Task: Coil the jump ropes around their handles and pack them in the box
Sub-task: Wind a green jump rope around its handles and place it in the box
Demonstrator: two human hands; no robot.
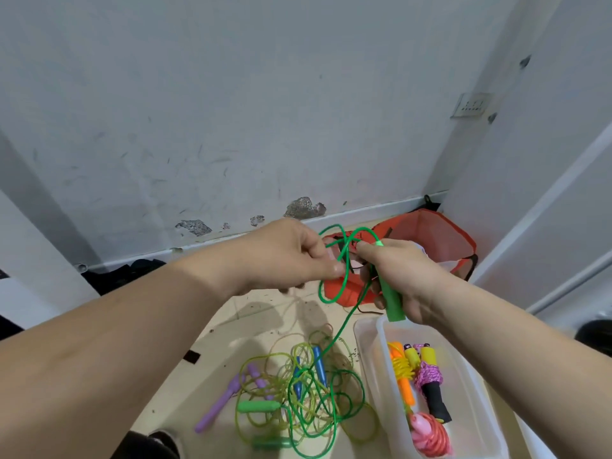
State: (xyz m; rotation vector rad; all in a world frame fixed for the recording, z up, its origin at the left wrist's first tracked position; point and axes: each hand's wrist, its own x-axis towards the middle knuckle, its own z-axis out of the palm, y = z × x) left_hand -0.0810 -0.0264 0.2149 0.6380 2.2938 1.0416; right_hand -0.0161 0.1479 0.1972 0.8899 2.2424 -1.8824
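Above the box point(371, 352), right hand point(402, 276) gripping green handle point(390, 298), left hand point(291, 256) pinching green rope point(344, 276)

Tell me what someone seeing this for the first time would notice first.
Mid-frame, the right hand grips a green handle while the left hand pinches its green rope in loops. Below on the floor lies a tangle of ropes, and to its right a clear box already holds coiled ones.

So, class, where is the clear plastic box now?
The box sits lower right in the head view, on the floor, right of the tangled ropes, below the right hand.
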